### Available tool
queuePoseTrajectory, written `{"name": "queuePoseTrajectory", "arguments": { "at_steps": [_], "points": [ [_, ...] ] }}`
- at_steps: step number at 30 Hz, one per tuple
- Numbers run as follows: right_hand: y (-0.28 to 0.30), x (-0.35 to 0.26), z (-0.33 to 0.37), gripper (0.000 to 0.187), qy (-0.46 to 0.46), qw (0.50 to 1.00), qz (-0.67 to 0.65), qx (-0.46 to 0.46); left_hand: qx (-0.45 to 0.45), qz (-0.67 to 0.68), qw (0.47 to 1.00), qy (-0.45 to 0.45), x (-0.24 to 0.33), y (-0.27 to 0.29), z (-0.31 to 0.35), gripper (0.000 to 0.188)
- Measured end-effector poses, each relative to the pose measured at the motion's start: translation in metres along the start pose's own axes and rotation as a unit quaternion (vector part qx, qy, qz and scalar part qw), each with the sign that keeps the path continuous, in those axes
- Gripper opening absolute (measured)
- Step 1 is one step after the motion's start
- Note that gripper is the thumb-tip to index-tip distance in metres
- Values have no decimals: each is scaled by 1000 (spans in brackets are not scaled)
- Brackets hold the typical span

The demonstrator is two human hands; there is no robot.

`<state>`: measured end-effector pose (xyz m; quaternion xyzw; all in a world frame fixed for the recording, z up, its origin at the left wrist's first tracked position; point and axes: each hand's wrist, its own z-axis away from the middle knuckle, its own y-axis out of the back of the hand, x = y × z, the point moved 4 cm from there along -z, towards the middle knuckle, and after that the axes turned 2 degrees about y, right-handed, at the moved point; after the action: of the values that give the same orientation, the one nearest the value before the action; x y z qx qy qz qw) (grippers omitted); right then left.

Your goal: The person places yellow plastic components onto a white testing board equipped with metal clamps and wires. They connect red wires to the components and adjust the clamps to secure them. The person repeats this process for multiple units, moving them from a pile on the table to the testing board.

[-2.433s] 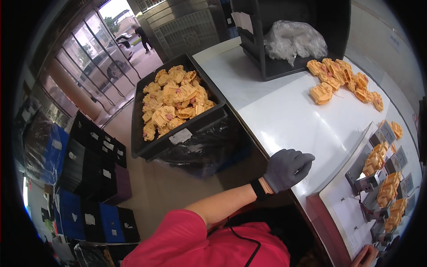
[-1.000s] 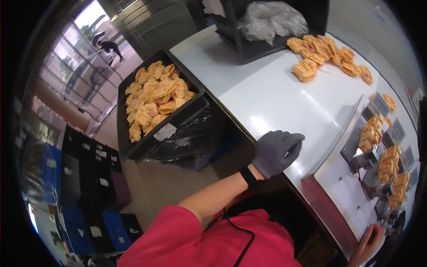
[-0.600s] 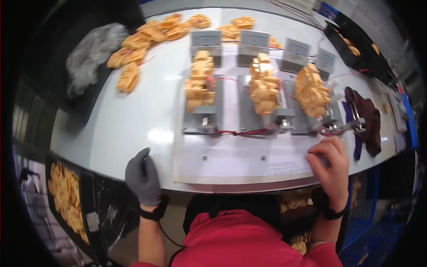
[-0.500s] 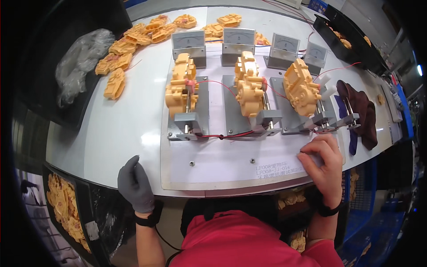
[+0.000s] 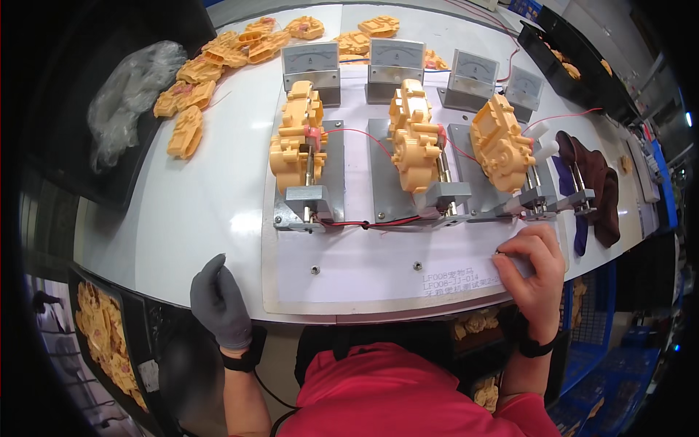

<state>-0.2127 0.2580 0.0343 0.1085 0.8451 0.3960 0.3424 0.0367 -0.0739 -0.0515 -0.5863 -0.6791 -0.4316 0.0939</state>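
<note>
My left hand [image 5: 221,306], in a grey glove, rests at the table's front edge on the left, one finger stretched upward and the others partly hidden; I see nothing in it. My bare right hand [image 5: 535,269] is at the front right of the white board [image 5: 349,284]. Its thumb and index finger pinch together at a tiny dark thing too small to name. Beyond it stand three yellow plastic gearbox housings, the left one [image 5: 297,138], the middle one [image 5: 412,138] and the right one [image 5: 501,146], upright on grey metal fixtures, apart from both hands.
Behind the housings stand several analog meters [image 5: 397,58]. Loose yellow housings [image 5: 222,52] lie at the back left, near a black bin [image 5: 156,138] with clear plastic. At right lie a dark cloth [image 5: 597,189] and a metal bracket [image 5: 575,200]. Red wires [image 5: 357,132] cross the board.
The view has shifted slightly, so the fixtures and housings appear a little farther right. Both hands keep nearly the same places and poses.
</note>
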Motion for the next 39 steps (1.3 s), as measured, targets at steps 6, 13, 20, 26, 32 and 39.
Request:
{"name": "queuePoseTrajectory", "arguments": {
  "at_steps": [6,13,20,26,32,39],
  "points": [
    [2,0,0,18,-13,1000,-19,-16,-7,-12,1000,2,1,0,0,20],
    [5,1,-2,17,-14,999,-28,-35,4,-10,1000,-10,-2,1,1,20],
    [4,1,-2,14,-17,999,-32,-33,4,5,1000,4,-2,-1,2,19],
    [4,1,-2,12,-18,999,-34,-30,2,-4,1000,-5,-1,0,2,19],
    [3,0,-3,9,-32,998,-39,-27,-64,-4,997,40,-5,3,4,21],
    [2,1,-2,8,-34,998,-32,-34,-57,9,998,39,-9,3,6,22]
  ]
}}
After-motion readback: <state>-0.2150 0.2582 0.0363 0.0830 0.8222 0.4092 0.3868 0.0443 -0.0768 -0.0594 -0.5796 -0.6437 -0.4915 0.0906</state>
